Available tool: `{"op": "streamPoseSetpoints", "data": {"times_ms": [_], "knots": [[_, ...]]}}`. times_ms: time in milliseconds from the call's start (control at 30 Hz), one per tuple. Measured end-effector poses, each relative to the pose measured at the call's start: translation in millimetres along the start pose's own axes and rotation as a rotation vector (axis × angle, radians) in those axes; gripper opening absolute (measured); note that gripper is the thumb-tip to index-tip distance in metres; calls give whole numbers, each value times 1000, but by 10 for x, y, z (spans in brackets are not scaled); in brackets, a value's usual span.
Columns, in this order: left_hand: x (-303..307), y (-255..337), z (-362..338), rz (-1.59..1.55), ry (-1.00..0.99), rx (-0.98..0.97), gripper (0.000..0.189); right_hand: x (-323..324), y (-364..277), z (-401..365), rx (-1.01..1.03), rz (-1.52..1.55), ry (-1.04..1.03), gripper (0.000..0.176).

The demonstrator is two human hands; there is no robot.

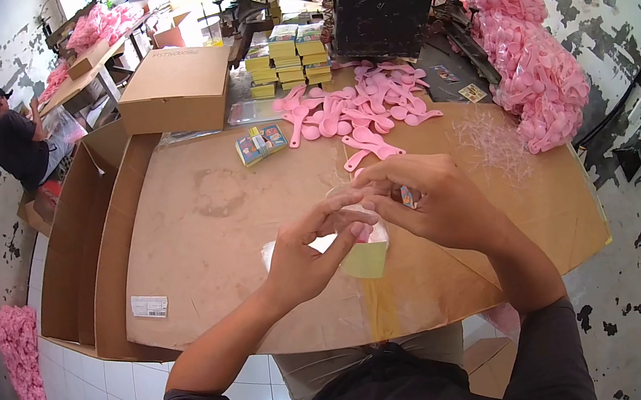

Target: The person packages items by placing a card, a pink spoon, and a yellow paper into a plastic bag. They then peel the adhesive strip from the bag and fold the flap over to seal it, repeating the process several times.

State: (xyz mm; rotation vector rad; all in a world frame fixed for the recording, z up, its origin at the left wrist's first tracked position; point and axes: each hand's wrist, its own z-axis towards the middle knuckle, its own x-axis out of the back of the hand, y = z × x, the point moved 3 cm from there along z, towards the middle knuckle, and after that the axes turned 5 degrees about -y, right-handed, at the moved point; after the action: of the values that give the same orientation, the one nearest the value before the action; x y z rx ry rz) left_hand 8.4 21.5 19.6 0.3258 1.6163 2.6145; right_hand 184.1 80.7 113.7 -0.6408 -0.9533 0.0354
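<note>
Clear, thin plastic packet [373, 233]: glossy and crumpled, with a pink piece inside; located between both hands, above the near middle of the worktop [201, 245], which is faced in flat brown cardboard, stained and taped.
Yellow-green rectangular card [365, 261]: matte, 1 piece, at the packet's lower end.
Left hand [309, 257]: bare, fingers curved and narrow at the packet's left side.
Right hand [439, 197]: bare, fingers bent and narrow at its upper right. For both, film and overlap hide the exact grip; cannot tell which fingertips pinch.
Pink plastic spoons [372, 102]: smooth, round-bowled, loose heap beyond the hands.
Printed card bundle [261, 144]: 1, rectangular, banded, left of the heap.
Yellow-edged card stacks [286, 53]: blocky, behind the bundle.
Brown cardboard box [175, 89]: closed, matte, far left.
Thin translucent strips [494, 145]: tangled, right side.
Bulging clear bag of pink spoons [531, 63]: crinkled, far right.
White paper label [150, 306]: rectangular, near left.
</note>
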Motion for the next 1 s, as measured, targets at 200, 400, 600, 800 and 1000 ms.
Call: {"op": "streamPoseSetpoints", "data": {"times_ms": [200, 400, 600, 800, 1000], "knots": [[24, -57, -51, -157, 83, 120, 46, -163, -25, 27, 315, -391, 192, 18], [3, -83, -88, 89, 65, 69, 55, -387, 6, 44, 447, -697, 199, 19], [-52, 7, -76, 190, 11, 128, 50, -398, 196, 94, 300, -688, 227, 18], [23, -72, -46, -95, 41, 268, 50, 326, 672, -181, -268, 517, 17, 9], [58, -145, -36, -217, 74, 305, 46, 1347, 2344, -1191, -247, 501, 256, 17]]}}
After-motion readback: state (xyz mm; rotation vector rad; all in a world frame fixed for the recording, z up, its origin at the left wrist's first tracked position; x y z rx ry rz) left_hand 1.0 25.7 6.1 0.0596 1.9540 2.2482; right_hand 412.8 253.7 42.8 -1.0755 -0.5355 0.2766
